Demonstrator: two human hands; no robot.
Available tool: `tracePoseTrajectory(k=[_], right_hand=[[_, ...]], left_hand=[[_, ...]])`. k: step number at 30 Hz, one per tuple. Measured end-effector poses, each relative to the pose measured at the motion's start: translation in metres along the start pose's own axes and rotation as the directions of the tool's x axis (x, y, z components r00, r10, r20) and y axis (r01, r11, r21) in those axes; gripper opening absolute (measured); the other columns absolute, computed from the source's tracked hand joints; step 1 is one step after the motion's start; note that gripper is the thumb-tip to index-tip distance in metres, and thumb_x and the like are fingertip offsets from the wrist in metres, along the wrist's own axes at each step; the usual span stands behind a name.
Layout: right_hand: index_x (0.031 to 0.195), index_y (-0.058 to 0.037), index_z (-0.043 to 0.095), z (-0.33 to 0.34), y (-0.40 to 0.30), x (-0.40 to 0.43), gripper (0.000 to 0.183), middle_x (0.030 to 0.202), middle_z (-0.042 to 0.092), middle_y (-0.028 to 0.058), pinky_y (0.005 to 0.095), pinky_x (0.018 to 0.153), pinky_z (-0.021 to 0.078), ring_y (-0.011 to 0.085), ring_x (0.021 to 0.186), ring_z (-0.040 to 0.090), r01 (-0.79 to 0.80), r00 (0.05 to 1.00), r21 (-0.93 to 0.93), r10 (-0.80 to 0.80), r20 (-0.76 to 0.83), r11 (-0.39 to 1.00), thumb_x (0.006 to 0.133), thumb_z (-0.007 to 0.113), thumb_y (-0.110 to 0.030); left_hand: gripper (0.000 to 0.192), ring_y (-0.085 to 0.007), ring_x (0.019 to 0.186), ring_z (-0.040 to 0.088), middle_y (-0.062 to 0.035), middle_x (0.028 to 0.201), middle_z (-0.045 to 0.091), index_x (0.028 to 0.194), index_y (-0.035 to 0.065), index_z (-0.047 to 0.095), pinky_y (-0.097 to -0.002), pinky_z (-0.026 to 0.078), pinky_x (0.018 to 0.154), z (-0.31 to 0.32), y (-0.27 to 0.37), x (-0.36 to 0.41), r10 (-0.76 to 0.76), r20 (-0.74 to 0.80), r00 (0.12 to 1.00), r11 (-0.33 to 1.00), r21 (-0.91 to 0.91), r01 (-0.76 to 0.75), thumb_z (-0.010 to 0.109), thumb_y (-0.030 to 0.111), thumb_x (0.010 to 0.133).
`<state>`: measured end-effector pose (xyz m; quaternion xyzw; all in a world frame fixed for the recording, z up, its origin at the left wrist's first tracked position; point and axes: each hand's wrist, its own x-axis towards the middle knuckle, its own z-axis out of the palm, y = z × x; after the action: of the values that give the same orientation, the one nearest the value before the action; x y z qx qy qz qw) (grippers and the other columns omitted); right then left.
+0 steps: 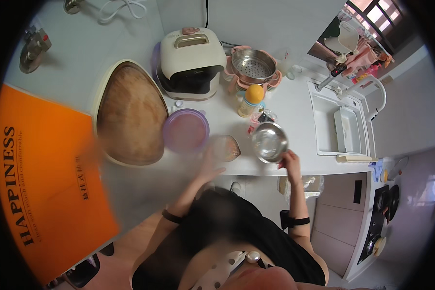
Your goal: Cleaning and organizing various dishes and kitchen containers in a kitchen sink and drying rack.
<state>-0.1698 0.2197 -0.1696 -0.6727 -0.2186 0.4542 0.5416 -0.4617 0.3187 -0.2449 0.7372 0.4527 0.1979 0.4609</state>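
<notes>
My right hand grips the near rim of a shiny round stainless steel bowl, which is tilted above the front of the counter. Inside the bowl only bright reflections show. My left hand is at the counter's front edge, thumb spread from the fingers, partly veiled by a smudge on the view. Right beside its fingers is a small dish with orange-pink bits in it; whether the fingertips touch it is hidden. A purple round lidded container lies beyond the left hand.
A wooden board with a pale rim stands left. A cream countertop appliance, a steel steamer basket and an orange-capped bottle line the back. Plastic packets lie behind the bowl. A white sink is right, an orange mat left.
</notes>
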Motion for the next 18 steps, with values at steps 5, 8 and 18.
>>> tracePoseTrajectory(k=[5,8,18], right_hand=[[0.074,-0.0027,0.051,-0.101,0.016,0.041,0.012,0.057,0.055,0.0077,0.0245,0.045,0.0472,0.0136,0.044,0.052,-0.019,0.954,0.022,0.025,-0.298,1.0,0.078,0.045,-0.011],[0.077,0.0003,0.052,-0.136,0.031,0.073,0.013,0.062,0.057,0.0088,0.0262,0.047,0.0492,0.0157,0.049,0.056,-0.012,0.909,0.055,0.034,-0.416,0.998,0.078,0.044,-0.01],[0.082,0.0025,0.051,-0.147,0.041,0.164,0.013,0.068,0.058,0.0091,0.0274,0.051,0.0511,0.0159,0.055,0.057,-0.017,0.913,0.176,0.087,-0.399,0.984,0.08,0.043,-0.008]], left_hand=[[0.103,-0.0244,0.098,0.048,-0.016,0.126,0.027,0.133,0.0063,0.01,-0.0347,0.041,0.085,0.006,0.002,0.004,0.095,-0.151,0.984,0.995,-0.018,-0.099,0.078,0.017,0.055],[0.105,-0.029,0.114,0.034,-0.0175,0.128,0.026,0.131,0.0043,0.013,-0.0369,0.033,0.093,0.003,0.03,0.01,0.034,-0.182,0.983,0.999,-0.018,-0.038,0.08,0.017,0.051],[0.11,-0.0345,0.115,0.03,-0.0194,0.124,0.026,0.129,0.0029,0.016,-0.0393,0.029,0.096,0.014,0.062,0.017,0.071,-0.279,0.958,0.997,0.004,-0.073,0.083,0.019,0.044]])
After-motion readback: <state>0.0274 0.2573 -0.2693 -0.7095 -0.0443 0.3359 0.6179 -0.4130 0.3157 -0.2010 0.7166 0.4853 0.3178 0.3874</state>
